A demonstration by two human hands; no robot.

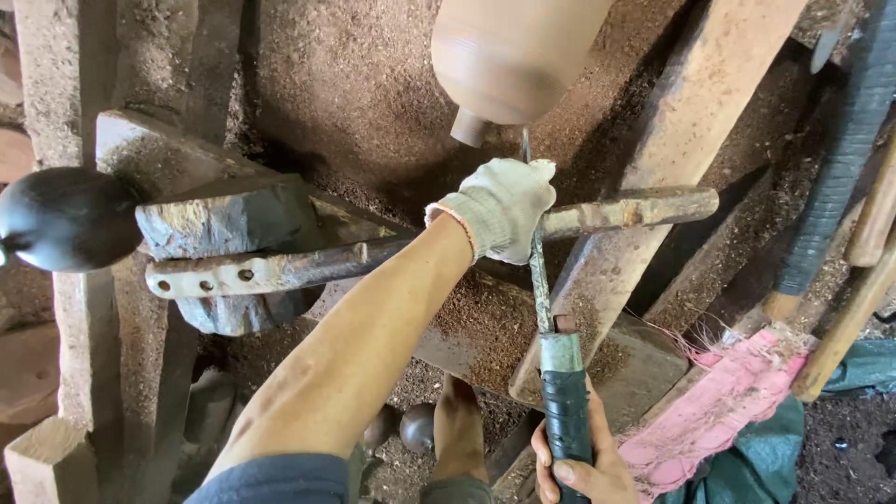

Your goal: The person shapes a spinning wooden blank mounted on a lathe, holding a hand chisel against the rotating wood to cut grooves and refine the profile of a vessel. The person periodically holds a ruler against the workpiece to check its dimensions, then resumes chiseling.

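Fingers of both hands closed — left hand [502,207] and right hand [583,467] gripping chisel [541,280].

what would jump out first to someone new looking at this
The gloved left hand pressing a long chisel onto a rusty bar at centre, its tip at the brown wooden piece above. The bare right hand grips the chisel's black handle at the bottom; sawdust lies everywhere.

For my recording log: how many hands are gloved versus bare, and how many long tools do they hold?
Gloved hands: 1, the left hand in a white knit glove, resting on the rusty metal rest bar.
Bare hands: 1, the right hand.
Long tools held: 1, the black-handled metal turning chisel, its tip near the brown turned wooden piece.
Total: 3.
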